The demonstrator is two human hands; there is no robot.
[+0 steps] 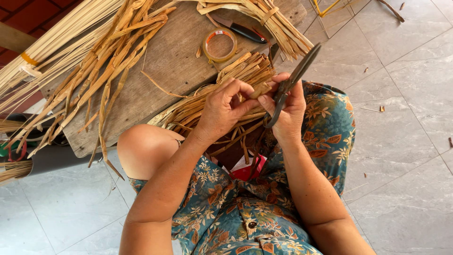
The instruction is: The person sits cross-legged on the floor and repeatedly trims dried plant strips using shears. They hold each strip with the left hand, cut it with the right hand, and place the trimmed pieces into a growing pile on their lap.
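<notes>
Your left hand [222, 106] pinches a short strip [261, 89] of dried leaf, grip closed on it, over your lap. Your right hand [289, 111] also touches the strip and holds dark scissors [292, 82], blades shut, long axis running from your palm up-right, tips pointing away. A tape roll [220, 45] lies on the wooden surface [170, 66].

One head-worn view — looking steeply down, close over the lap.
</notes>
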